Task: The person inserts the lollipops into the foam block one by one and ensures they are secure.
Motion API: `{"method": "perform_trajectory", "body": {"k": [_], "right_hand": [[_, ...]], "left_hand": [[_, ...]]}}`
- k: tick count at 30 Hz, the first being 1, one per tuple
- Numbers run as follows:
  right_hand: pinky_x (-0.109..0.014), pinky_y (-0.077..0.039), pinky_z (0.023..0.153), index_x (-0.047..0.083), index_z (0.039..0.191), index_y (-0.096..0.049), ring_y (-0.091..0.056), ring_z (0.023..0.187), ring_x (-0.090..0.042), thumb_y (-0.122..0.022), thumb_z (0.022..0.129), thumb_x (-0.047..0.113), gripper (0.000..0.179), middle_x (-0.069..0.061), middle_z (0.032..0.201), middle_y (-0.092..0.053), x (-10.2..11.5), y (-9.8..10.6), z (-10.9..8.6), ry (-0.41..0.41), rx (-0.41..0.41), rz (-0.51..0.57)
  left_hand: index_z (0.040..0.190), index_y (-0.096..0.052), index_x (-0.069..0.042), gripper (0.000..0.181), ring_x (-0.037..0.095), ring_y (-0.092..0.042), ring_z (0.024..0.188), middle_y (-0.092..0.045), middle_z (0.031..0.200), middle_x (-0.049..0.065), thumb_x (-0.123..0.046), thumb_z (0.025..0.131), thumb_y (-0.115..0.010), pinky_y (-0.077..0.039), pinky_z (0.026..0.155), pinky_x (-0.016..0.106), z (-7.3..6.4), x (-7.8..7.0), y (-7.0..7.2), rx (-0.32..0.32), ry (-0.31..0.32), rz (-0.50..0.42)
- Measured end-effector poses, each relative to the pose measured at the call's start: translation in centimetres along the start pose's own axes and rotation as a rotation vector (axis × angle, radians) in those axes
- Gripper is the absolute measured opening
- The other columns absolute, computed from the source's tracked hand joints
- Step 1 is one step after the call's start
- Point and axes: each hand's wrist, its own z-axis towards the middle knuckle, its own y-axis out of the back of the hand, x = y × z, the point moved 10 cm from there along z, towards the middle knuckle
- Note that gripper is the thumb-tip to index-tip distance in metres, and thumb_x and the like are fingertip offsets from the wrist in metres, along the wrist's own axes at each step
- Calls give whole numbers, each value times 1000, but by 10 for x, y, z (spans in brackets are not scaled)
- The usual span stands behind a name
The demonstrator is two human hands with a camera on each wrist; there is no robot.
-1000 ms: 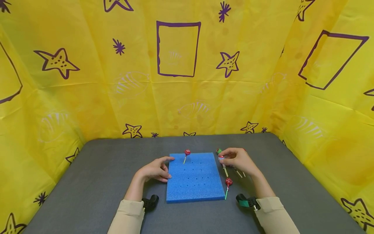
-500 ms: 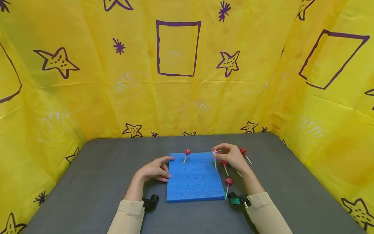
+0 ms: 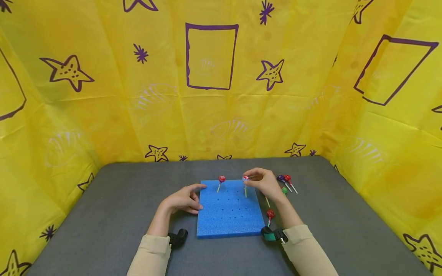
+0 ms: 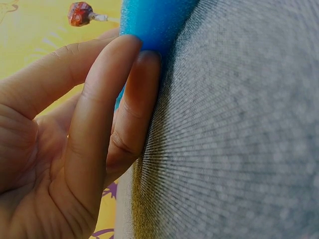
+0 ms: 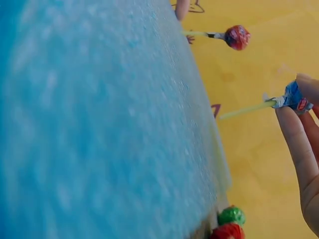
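Observation:
The thumb and fingers of my right hand [image 3: 264, 184] pinch a lollipop by its blue, white and red wrapped head [image 5: 293, 95]. Its pale yellow stick [image 3: 246, 192] points down over the back right of a blue foam board [image 3: 229, 227] dotted with small holes. In the right wrist view the stick's tip is close above the board's surface. Toward the back left of the board a red lollipop [image 3: 221, 179] stands upright by its stick. My left hand [image 3: 181, 199] rests at the board's left edge, its fingertips touching the foam [image 4: 149, 25].
Right of the board, loose lollipops lie on the grey table [image 3: 121, 214]: a purple one [image 3: 281, 178], a red one [image 3: 288, 178], a green one [image 3: 284, 190] and another red one [image 3: 271, 214] near the board's edge. A yellow patterned curtain [image 3: 155, 126] surrounds the table.
My right hand has carried the lollipop leftward from beside the board to over its back right, bringing the stick upright. Lollipops behind the hand have come into view. The left hand stays put.

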Motion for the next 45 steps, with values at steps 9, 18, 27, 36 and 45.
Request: {"method": "perform_trajectory", "body": {"k": [9, 18, 27, 36, 45], "right_hand": [[-26, -59, 80, 6, 108, -72, -70, 91, -14, -80, 82, 15, 29, -18, 108, -72, 3, -12, 6, 9, -31, 25], [-27, -58, 79, 6, 109, -73, -70, 91, -16, -80, 81, 12, 29, -17, 106, -74, 10, -22, 9, 11, -52, 42], [-21, -59, 79, 1, 111, -71, -71, 94, -20, -79, 82, 7, 31, -22, 111, -71, 12, -32, 15, 36, -42, 76], [-26, -60, 81, -5, 112, -69, -70, 99, -29, -76, 83, 2, 31, -25, 113, -70, 33, -38, 7, 7, -16, 70], [-22, -57, 77, -5, 110, -69, -69, 98, -30, -76, 83, 2, 29, -26, 111, -70, 42, -40, 2, 14, -18, 68]], "left_hand": [[151, -38, -12, 76, 16, -62, 69, -55, 88, 10, -3, 85, -74, -61, 64, 26, 0, -1, 0, 8, -8, -3], [150, -38, -12, 76, 16, -62, 69, -55, 88, 10, -4, 85, -75, -61, 64, 26, 1, 0, 0, 5, -8, -6], [150, -38, -11, 77, 16, -62, 69, -55, 89, 10, -4, 84, -76, -61, 63, 26, 0, 0, 0, 8, -16, 3], [150, -38, -11, 76, 16, -62, 69, -55, 89, 10, -4, 84, -75, -61, 63, 26, 1, 0, 0, 7, -13, -1], [150, -38, -12, 75, 16, -64, 71, -56, 89, 11, -3, 85, -74, -62, 64, 27, 2, 1, 0, 13, -11, -14]]}}
